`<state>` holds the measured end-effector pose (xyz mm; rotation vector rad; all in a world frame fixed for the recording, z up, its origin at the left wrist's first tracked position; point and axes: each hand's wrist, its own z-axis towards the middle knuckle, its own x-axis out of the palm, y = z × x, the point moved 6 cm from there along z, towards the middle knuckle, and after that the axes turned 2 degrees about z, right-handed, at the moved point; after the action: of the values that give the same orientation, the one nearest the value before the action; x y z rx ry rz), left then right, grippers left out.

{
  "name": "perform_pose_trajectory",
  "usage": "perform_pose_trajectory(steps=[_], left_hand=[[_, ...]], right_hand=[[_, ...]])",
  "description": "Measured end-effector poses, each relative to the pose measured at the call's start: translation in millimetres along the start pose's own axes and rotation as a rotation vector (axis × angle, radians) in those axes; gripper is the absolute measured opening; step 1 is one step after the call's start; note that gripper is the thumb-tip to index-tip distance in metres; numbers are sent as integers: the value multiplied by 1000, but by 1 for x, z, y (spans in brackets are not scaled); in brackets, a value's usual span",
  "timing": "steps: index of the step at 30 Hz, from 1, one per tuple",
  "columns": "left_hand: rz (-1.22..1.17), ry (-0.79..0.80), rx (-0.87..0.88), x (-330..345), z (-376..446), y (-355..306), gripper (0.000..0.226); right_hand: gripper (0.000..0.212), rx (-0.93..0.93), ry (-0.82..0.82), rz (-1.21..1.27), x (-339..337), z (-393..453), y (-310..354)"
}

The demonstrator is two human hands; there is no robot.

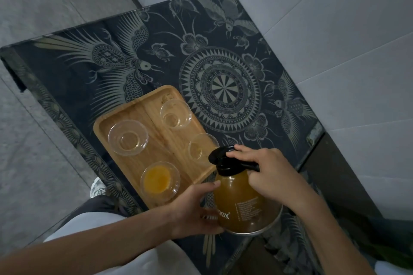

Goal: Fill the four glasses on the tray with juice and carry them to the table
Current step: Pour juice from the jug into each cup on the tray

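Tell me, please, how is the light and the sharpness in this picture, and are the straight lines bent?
Head view: dim, flat light with no strong glare; the jug and the juice-filled glass stay readable; the table edge and wall tile lines bow from the wide-angle lens; the forearms at the bottom look stretched and slightly soft.

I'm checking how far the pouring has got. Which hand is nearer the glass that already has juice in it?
Left. The left hand rests against the jug side, just beside the filled glass. The right hand grips the jug's handle, on the far side of the jug from it.
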<state>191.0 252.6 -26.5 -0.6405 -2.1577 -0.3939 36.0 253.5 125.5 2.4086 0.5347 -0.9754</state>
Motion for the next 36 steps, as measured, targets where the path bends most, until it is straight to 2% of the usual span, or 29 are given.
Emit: perform_pose_trajectory(steps=[8,13,23,32,36], left_hand=[[-21,11,-7,-1,5,1,85],[-17,33,0,0,5,-1,78],[2,29,-4,0,5,-1,84],[22,22,-30,3,-3,0,53],[22,32,-18,4,-5,-2,57]], right_hand=[[76,17,37,-21,1,7,0],[77,29,54,-24,0,9,1],[77,53,61,-24,1,9,3],[74,87,65,-32,-1,8,11],[73,98,70,-37,-2,8,14]])
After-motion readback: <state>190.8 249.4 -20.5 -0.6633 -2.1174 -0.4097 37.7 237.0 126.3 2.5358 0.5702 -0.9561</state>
